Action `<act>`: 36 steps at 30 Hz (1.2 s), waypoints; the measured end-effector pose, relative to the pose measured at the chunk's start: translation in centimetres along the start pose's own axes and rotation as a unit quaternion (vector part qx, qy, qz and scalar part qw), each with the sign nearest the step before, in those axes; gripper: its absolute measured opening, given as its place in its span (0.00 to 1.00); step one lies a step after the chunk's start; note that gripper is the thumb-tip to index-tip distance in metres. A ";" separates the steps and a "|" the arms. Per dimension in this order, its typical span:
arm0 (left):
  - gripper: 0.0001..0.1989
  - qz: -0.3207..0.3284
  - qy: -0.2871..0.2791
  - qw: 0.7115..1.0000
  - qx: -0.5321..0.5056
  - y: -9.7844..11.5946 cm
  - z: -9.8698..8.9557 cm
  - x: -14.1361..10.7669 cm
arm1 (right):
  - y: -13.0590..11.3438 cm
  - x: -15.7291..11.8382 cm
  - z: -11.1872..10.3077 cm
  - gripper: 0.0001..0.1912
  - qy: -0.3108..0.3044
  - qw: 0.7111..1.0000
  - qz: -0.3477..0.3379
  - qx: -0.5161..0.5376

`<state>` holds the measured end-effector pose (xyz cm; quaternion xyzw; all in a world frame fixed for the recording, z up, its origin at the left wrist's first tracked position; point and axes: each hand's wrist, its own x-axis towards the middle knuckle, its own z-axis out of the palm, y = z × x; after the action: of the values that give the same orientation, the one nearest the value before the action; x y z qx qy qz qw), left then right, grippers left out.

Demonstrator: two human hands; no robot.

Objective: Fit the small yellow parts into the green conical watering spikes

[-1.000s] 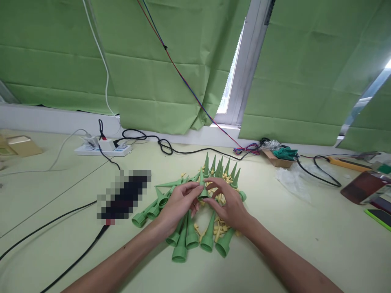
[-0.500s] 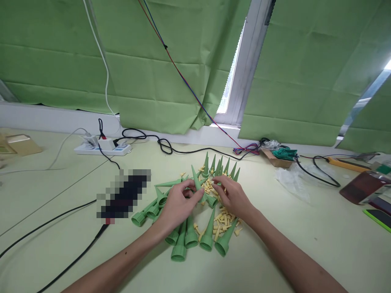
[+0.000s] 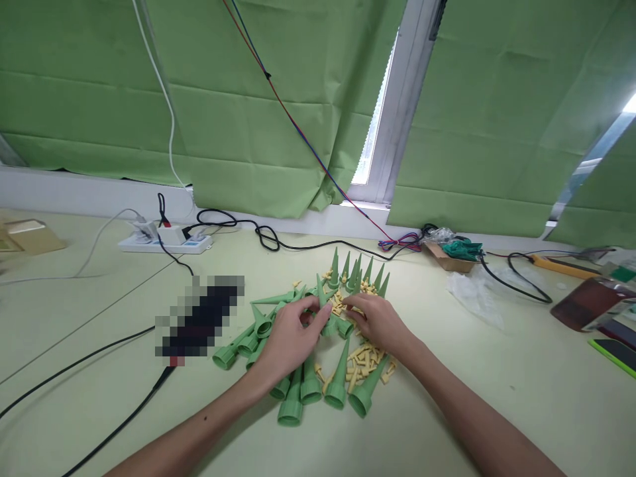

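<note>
My left hand (image 3: pixel 297 326) is closed round a green plastic spike (image 3: pixel 320 286), its pointed tip turned up and its lower end hidden by the fingers. Just to the right, my right hand (image 3: pixel 376 320) has its thumb and fingers drawn together over small yellow plastic pieces (image 3: pixel 338 303); whatever is between the fingertips is too small to make out. More hollow green spikes (image 3: pixel 337 381) lie about both hands, wide ends toward me. Behind them, several green spikes (image 3: pixel 358 270) stand upright. A heap of yellow pieces (image 3: pixel 364 360) lies under my right wrist.
A power strip (image 3: pixel 166 243) with plugs and a black cable (image 3: pixel 308 248) lies along the wall. To the left is a pixelated dark object (image 3: pixel 203 321) with a cable. A small cardboard box (image 3: pixel 452 260), plastic bag (image 3: pixel 474 299) and bottle of dark liquid (image 3: pixel 591 304) stand at right.
The spike in my left hand has dropped slightly and tilted more upright. My right hand has shifted a little left and lower, its fingertips closer together.
</note>
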<state>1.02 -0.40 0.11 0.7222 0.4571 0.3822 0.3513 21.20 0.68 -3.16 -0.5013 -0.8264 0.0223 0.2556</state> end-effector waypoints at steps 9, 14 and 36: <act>0.20 -0.005 -0.005 1.000 0.011 -0.2 0.1 0.0 | -0.3 -0.3 -1.6 0.10 -0.054 0.998 -0.012 -0.013; 0.21 -0.015 -0.012 1.000 -0.009 -0.1 0.1 0.0 | -0.7 -0.4 -1.9 0.14 -0.094 0.995 -0.005 -0.016; 0.21 -0.089 -0.022 0.989 -0.113 0.2 0.2 -0.1 | -0.8 -0.5 -1.4 0.16 -0.120 0.992 0.024 -0.036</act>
<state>1.26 -0.62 0.19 0.6427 0.4652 0.3826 0.4735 21.31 -0.46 -1.94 -0.5234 -0.8391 0.0591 0.1358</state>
